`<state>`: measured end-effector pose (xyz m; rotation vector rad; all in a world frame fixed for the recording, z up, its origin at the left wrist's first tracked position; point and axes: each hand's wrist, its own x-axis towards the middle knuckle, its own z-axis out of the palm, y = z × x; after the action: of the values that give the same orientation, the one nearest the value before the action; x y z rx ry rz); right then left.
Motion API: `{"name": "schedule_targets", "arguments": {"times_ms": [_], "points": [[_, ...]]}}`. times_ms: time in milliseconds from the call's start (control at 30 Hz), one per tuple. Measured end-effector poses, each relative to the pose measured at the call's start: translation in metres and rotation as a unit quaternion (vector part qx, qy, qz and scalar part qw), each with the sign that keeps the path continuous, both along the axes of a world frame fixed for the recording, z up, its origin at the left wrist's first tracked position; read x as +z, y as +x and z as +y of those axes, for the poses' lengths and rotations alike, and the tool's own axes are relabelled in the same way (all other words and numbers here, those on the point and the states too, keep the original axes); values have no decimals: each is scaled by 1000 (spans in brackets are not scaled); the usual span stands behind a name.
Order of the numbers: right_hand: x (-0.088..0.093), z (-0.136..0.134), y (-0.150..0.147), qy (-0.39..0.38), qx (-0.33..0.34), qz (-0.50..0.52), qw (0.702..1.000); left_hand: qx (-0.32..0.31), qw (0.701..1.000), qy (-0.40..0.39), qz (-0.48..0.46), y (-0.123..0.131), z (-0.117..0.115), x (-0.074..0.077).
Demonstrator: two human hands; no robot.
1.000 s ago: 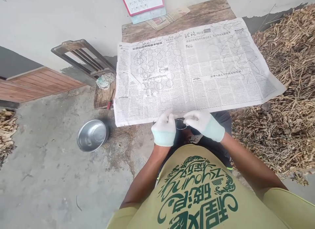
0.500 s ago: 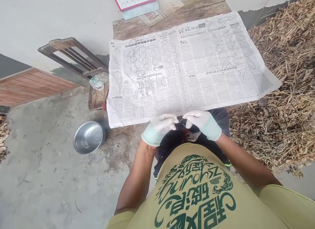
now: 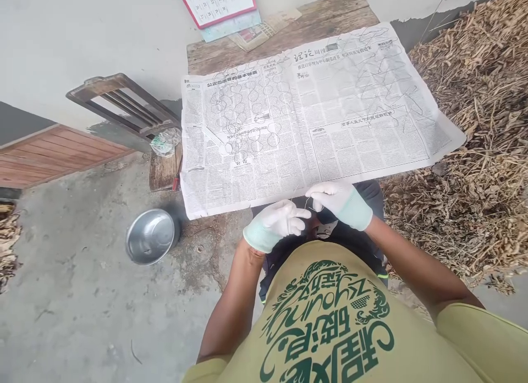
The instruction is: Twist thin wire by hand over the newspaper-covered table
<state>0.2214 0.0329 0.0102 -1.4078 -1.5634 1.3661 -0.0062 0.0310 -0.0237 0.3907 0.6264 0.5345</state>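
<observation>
Both my hands wear white gloves with pale green cuffs and work close together over my lap, at the near edge of the newspaper (image 3: 264, 179). Between their fingertips runs a short, thin bent wire (image 3: 307, 201). My right hand (image 3: 338, 203) pinches it between thumb and fingers. My left hand (image 3: 282, 221) has its fingers partly curled, one fingertip reaching the wire's lower part. Farther up on the newspaper lie several thin wire rings (image 3: 256, 105) at the left, and a loose spread of bent wires (image 3: 379, 81) at the right.
A wooden table (image 3: 330, 14) carries the newspaper, with a calendar (image 3: 218, 6) at its back. On the left stand a wooden chair (image 3: 124, 105) with a plastic bag (image 3: 165, 142) on its seat, and a metal pot (image 3: 150, 237) on the floor. Dry stalks (image 3: 474, 168) are heaped at the right.
My left hand has shifted slightly right and down, its fingers less tightly pinched. My right hand stays nearly in place with the wire. The camera view has tilted a little.
</observation>
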Motion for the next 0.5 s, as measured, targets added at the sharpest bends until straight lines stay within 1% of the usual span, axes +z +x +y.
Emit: {"name": "schedule_targets", "arguments": {"times_ms": [100, 200, 333, 500], "points": [[-2, 1, 3, 9, 17, 5, 1000, 3, 999, 39, 6, -1, -5, 0], [-2, 2, 12, 17, 65, 4, 998, 26, 998, 57, 11, 0, -9, 5], [2, 5, 26, 25, 128, -1, 992, 50, 997, 58, 15, -2, -11, 12], [4, 6, 39, 48, 214, -23, 975, 55, 997, 50, 13, -6, -12, 7]]}}
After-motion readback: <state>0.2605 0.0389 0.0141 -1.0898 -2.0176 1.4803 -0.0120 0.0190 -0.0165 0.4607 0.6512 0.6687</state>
